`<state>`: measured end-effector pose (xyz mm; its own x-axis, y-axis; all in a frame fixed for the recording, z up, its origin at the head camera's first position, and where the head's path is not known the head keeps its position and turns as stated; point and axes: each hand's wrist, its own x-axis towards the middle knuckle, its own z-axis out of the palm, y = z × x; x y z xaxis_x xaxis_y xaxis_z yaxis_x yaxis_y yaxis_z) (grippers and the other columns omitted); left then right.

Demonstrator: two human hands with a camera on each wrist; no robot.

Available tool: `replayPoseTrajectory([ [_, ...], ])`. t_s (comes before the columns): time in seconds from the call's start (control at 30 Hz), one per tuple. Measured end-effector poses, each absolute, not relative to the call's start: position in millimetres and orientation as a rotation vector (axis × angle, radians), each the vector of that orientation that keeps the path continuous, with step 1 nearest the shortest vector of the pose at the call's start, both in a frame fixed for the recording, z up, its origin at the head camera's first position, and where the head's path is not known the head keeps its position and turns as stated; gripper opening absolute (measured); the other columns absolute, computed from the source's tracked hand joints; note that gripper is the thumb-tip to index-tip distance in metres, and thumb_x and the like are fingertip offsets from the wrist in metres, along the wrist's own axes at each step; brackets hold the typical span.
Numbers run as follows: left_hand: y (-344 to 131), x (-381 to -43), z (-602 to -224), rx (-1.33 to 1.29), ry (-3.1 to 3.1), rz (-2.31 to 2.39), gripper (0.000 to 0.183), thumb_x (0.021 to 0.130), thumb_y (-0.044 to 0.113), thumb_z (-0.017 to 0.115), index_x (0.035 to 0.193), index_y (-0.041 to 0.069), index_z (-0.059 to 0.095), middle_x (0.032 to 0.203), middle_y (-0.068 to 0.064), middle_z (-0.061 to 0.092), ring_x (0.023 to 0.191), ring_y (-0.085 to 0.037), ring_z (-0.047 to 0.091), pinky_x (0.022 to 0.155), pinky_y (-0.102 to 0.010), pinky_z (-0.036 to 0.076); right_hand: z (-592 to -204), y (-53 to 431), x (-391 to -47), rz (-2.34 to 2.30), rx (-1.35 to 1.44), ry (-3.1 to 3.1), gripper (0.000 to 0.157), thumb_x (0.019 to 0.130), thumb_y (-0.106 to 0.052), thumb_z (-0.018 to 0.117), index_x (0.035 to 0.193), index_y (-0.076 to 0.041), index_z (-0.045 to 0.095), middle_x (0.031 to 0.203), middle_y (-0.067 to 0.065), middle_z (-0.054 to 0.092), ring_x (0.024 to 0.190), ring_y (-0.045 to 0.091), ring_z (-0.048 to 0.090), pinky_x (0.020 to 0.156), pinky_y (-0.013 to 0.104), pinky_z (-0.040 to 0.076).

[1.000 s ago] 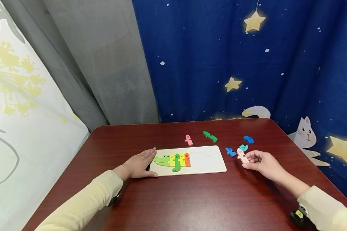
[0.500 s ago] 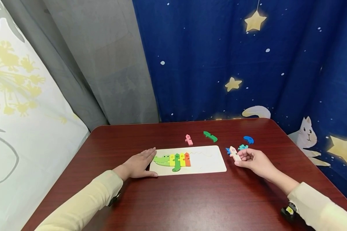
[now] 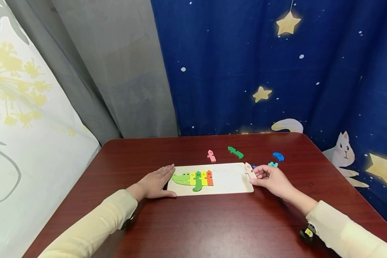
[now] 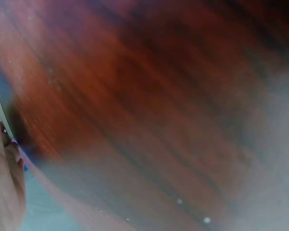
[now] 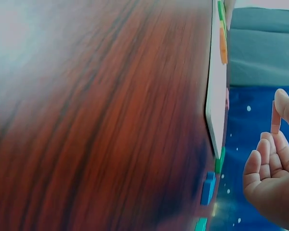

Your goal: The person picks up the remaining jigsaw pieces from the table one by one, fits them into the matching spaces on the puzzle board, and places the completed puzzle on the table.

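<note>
My right hand point(image 3: 272, 182) pinches a pale pink puzzle piece point(image 3: 249, 171) between thumb and fingertips, over the right end of a white puzzle board point(image 3: 232, 184). The right wrist view shows the same piece point(image 5: 276, 118) edge-on, held above the table. My left hand point(image 3: 156, 182) rests with straight fingers on the board's left end. On the board lie a green crocodile head point(image 3: 181, 179), yellow pieces point(image 3: 204, 178), a green leg piece point(image 3: 197, 182) and an orange piece point(image 3: 209, 178), side by side. A wavy outline runs to their right. The left wrist view catches only the edge of the hand.
Behind the board lie a pink piece point(image 3: 211, 156) and a green piece point(image 3: 235, 152). To the right are a blue curved piece point(image 3: 278, 156) and a teal piece point(image 3: 273, 164). Another blue piece point(image 5: 208, 188) is mostly hidden behind my right hand in the head view.
My right hand has moved left with the pale pink piece, from beside the loose blue and teal pieces to over the board's right edge. My left hand has stayed in place.
</note>
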<state>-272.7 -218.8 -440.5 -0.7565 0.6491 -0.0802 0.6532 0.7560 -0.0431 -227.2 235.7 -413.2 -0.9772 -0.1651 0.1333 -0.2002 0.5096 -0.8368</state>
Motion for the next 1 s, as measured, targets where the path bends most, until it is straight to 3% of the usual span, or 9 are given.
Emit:
replayPoseTrajectory([
  [1.0,-218.1,-269.8,-436.9,1.079,2.885,-0.103,0.110,0.083,0.082,0.035,0.154,0.000,0.020,0.159,-0.016,0.017,0.145,-0.025,0.018,0.115,-0.040,0.022,-421.4,182.3,-241.0,1.489,0.329,-2.651,0.033,0.079,-0.016,0.083,0.101,0.001,0.067,0.085,0.004,0.064,0.080,0.019,0.056,0.068,0.023,0.048],
])
